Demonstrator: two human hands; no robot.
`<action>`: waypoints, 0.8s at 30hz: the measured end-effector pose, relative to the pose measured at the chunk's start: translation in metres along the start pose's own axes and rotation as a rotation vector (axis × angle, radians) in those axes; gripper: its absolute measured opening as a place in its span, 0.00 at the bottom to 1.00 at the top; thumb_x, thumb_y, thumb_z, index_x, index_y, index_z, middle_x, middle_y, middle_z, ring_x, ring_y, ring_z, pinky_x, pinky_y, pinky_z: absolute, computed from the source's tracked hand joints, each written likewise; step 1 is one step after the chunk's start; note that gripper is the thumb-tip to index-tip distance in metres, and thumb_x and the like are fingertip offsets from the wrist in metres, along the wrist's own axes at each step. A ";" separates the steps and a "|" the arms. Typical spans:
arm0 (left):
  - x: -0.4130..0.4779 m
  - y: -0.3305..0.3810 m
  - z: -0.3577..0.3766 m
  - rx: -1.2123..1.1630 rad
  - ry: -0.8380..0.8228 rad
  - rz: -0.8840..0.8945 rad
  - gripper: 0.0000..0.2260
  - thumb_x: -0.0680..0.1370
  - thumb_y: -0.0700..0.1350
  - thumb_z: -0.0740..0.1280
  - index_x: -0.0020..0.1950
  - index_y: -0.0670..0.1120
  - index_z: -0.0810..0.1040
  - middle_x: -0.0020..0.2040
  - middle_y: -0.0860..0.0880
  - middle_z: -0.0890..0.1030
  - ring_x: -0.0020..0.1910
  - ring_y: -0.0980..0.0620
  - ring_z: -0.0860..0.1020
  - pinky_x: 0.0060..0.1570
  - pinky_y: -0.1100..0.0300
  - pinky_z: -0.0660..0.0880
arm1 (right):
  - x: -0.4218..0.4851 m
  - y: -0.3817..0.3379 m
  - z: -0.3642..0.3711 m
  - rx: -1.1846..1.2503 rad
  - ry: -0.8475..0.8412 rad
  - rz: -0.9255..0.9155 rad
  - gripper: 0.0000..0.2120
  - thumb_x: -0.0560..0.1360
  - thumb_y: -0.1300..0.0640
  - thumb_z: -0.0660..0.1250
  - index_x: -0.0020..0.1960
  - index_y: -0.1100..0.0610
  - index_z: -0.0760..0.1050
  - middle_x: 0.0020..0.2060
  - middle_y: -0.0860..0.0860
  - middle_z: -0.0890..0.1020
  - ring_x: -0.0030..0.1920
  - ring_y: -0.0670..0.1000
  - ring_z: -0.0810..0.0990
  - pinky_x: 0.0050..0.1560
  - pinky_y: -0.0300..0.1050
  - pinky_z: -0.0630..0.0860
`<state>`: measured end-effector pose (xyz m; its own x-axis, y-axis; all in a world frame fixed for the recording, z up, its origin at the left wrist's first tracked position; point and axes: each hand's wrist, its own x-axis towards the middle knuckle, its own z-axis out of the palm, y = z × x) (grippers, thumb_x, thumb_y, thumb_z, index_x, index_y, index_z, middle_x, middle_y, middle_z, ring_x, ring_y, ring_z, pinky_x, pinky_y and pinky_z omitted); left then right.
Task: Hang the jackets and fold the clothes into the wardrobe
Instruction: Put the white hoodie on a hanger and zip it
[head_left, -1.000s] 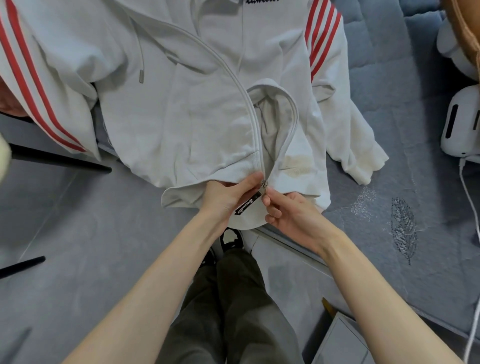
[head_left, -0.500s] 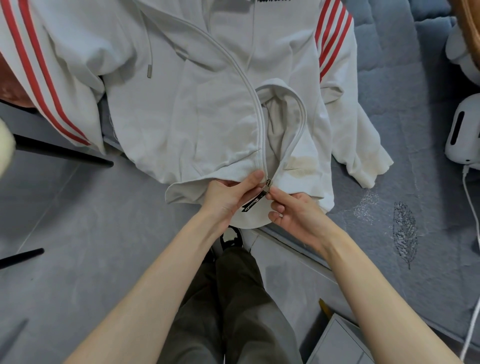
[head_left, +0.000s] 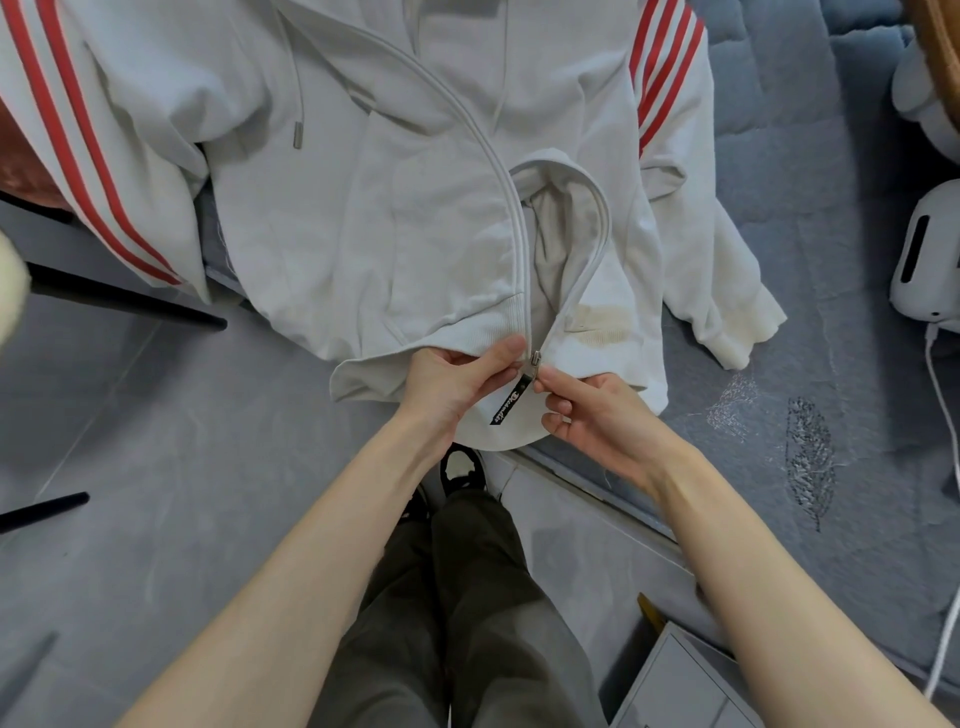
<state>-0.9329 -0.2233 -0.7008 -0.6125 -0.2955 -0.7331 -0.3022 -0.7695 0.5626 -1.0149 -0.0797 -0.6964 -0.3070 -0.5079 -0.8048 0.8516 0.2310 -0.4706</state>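
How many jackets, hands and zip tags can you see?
White jacket: 1
Hands: 2, left hand and right hand, both pinching the jacket's bottom edge
Black zip tag: 1
Total: 4

Blue-grey quilt (head_left: 841, 322), white device (head_left: 930, 254), perhaps a charger, grey floor (head_left: 156, 467), grey box (head_left: 685, 686)

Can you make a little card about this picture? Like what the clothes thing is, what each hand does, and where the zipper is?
clothing: white jacket with red sleeve stripes, spread on a blue quilt
left hand: pinches the hem beside the zipper
right hand: pinches the hem on the other side
zipper slider: at the bottom hem, black pull tab hanging
zipper: open above the slider
mark: yellowish stain near the hem
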 end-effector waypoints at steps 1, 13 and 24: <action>0.000 0.000 0.000 -0.001 0.004 0.002 0.06 0.70 0.37 0.74 0.46 0.39 0.81 0.38 0.47 0.84 0.39 0.53 0.83 0.41 0.65 0.78 | 0.000 -0.001 0.000 -0.011 0.001 -0.002 0.06 0.69 0.55 0.72 0.38 0.57 0.83 0.36 0.49 0.82 0.29 0.42 0.68 0.33 0.35 0.71; -0.003 -0.002 0.003 -0.029 0.040 0.017 0.05 0.71 0.36 0.73 0.45 0.40 0.81 0.38 0.47 0.84 0.39 0.54 0.83 0.40 0.65 0.78 | -0.003 0.000 -0.002 -0.033 0.003 0.013 0.06 0.69 0.55 0.71 0.39 0.59 0.82 0.36 0.50 0.82 0.32 0.42 0.71 0.36 0.35 0.73; -0.004 -0.004 0.002 0.008 0.033 0.018 0.04 0.71 0.37 0.73 0.44 0.40 0.81 0.37 0.47 0.84 0.39 0.54 0.83 0.41 0.65 0.78 | -0.002 -0.005 0.002 -0.066 0.010 0.005 0.06 0.68 0.56 0.72 0.39 0.58 0.83 0.36 0.51 0.82 0.33 0.43 0.72 0.35 0.35 0.72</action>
<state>-0.9304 -0.2183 -0.6995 -0.5938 -0.3275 -0.7350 -0.2977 -0.7592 0.5788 -1.0179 -0.0813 -0.6923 -0.3069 -0.4983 -0.8109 0.8237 0.2877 -0.4886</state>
